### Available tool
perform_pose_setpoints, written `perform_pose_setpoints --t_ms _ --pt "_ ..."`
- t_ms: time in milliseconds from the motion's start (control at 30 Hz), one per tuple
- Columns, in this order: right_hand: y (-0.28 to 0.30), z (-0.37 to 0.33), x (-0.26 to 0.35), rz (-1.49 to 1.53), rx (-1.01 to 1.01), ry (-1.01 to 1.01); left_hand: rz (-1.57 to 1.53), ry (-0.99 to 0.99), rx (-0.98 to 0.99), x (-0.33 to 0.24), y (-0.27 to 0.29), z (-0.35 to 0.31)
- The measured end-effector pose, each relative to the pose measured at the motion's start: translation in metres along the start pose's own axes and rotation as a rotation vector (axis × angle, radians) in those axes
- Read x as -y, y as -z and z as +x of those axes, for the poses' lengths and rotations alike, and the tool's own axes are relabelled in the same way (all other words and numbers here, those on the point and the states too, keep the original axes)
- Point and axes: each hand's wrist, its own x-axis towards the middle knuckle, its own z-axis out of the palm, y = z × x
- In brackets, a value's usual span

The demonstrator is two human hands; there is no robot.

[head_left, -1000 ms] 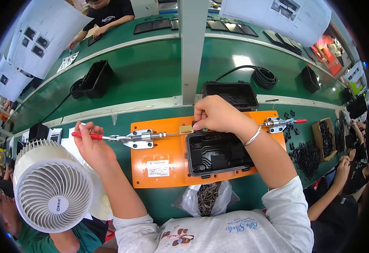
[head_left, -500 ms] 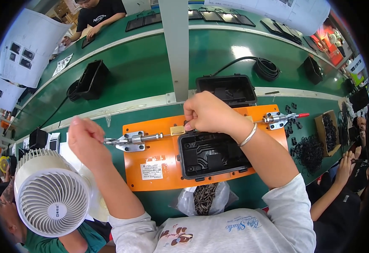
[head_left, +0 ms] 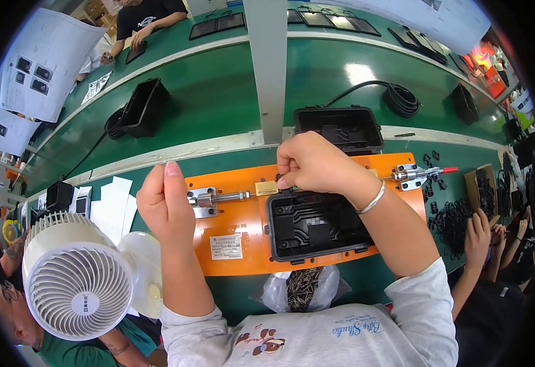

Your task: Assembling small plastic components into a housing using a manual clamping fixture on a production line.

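Note:
My left hand (head_left: 168,205) is closed at the left end of the left toggle clamp (head_left: 205,202), hiding its handle. The clamp's metal rod points at a small brass-coloured block (head_left: 266,188). Beside that block, my right hand (head_left: 313,162) pinches a small black clip (head_left: 282,182), mostly covered by the fingers, at the upper edge of an open black plastic box (head_left: 319,226). This box lies on an orange fixture plate (head_left: 249,260) with a white label. A second toggle clamp (head_left: 411,176) with a red-tipped handle sits at the plate's right end.
Behind the plate lies another black box half (head_left: 341,128). A white fan (head_left: 78,281) stands at left. A bag of screws (head_left: 304,287) is close to my body. To the right are loose black clips (head_left: 451,226) and a cardboard box (head_left: 481,192). Co-workers sit nearby.
My left hand has come in to the right, over the left clamp's handle end. The clamp's rod tip is nearer the brass-coloured block. My right hand keeps its pinch; the view has shifted slightly.

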Motion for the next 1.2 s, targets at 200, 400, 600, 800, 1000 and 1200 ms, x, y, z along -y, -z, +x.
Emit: perform_pose_setpoints --t_ms 200,400,600,800,1000,1200 --pt "-0.001 0.000 0.000 0.027 -0.012 -0.021 0.147 -0.076 0.128 -0.004 -0.011 -0.004" --pt "0.000 0.001 0.004 0.003 0.016 -0.103 0.258 -0.089 0.195 -0.006 -0.014 -0.005" --pt "-0.004 0.002 0.000 0.050 -0.033 -0.027 0.351 -0.127 0.229 -0.003 -0.019 -0.008" --pt "-0.002 0.001 0.000 0.006 -0.018 -0.080 0.461 -0.230 0.229 -0.003 -0.026 -0.009" --pt "-0.003 0.002 -0.004 0.118 0.001 -0.090 0.335 -0.197 0.215 0.001 -0.017 -0.007" --pt "-0.003 -0.003 -0.006 0.152 -0.011 -0.083 -0.267 0.071 -0.125 0.002 0.018 0.008"
